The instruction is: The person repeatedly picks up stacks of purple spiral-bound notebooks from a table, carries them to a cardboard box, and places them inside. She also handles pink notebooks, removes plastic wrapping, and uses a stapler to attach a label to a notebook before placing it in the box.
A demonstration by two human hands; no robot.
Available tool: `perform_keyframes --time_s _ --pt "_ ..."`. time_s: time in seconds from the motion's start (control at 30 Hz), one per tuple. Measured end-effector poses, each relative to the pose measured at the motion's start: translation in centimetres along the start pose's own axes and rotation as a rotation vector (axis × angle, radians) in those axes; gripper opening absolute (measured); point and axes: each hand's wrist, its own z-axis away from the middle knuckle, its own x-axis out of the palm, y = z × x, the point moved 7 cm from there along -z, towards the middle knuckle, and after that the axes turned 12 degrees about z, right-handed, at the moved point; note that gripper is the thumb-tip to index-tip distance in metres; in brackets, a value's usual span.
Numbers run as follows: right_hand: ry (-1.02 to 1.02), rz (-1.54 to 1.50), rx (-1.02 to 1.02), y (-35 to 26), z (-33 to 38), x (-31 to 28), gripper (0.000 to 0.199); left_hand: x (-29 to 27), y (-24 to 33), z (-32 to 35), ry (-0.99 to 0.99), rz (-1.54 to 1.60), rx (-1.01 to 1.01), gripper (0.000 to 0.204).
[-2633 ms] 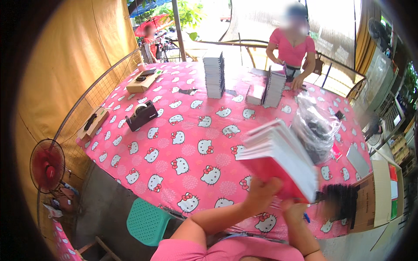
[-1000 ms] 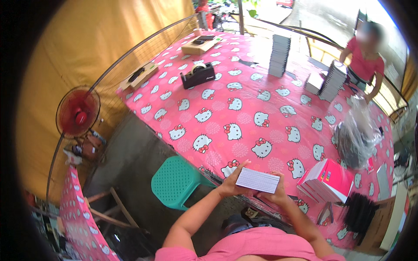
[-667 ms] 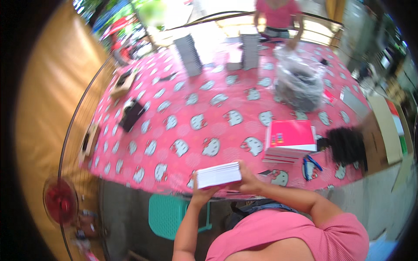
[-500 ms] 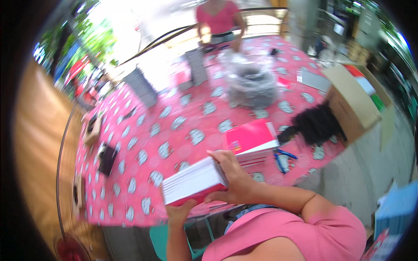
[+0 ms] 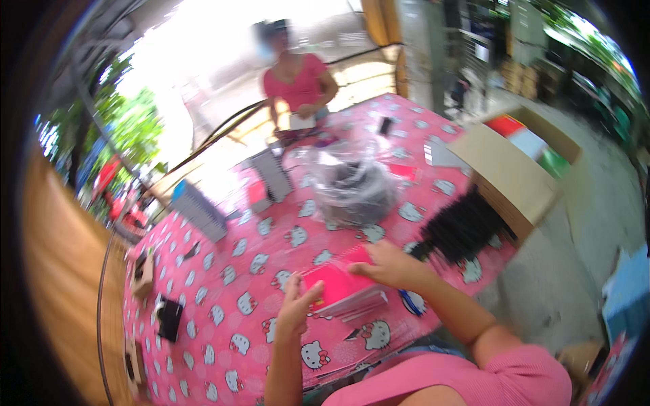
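A stack of notebooks (image 5: 336,279) with pink-red covers and white page edges lies near the table's front edge. It is level, cover up, on or together with the pile below it; I cannot tell where one ends. My left hand (image 5: 298,306) grips the stack's left end, thumb at the near corner, fingers behind. At the right end, my right hand (image 5: 387,265) is closed round the far corner with its thumb across the cover. Blue-handled pliers (image 5: 413,302) lie beside the pile, partly under my right forearm. Black binding wires (image 5: 464,229) are heaped just beyond.
A clear plastic bag (image 5: 353,186) of dark things stands mid-table. Stacks of spiral-bound notebooks (image 5: 201,211) are at the far left. An open carton (image 5: 518,172) is at the right. Across the table a person (image 5: 298,84) in pink handles a pale item. A black box (image 5: 169,319) sits at the left.
The stack I held tilted, page edges up, has moved right and now lies flat at the pile on the table. Both hands moved with it. My view has shifted.
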Motion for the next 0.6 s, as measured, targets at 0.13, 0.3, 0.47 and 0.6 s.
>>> perform_keyframes --time_s 0.13,0.3,0.47,0.6 --pt "0.253 -0.126 0.003 1.5 1.0 -3.9 0.062 0.9 -1.1 0.3 -0.032 0.168 -0.118 0.067" --pt "0.187 -0.54 0.102 3.7 1.0 0.4 0.04 2.7 -1.2 0.5 -0.168 0.419 -0.148 0.076" --pt "0.18 -0.389 0.132 4.4 1.2 -2.0 0.026 1.3 -0.3 1.5 -0.013 0.174 -0.028 0.076" --pt "0.304 -0.94 -0.048 2.4 2.3 -5.0 0.029 2.6 5.7 4.8 0.215 -0.152 0.502 0.061"
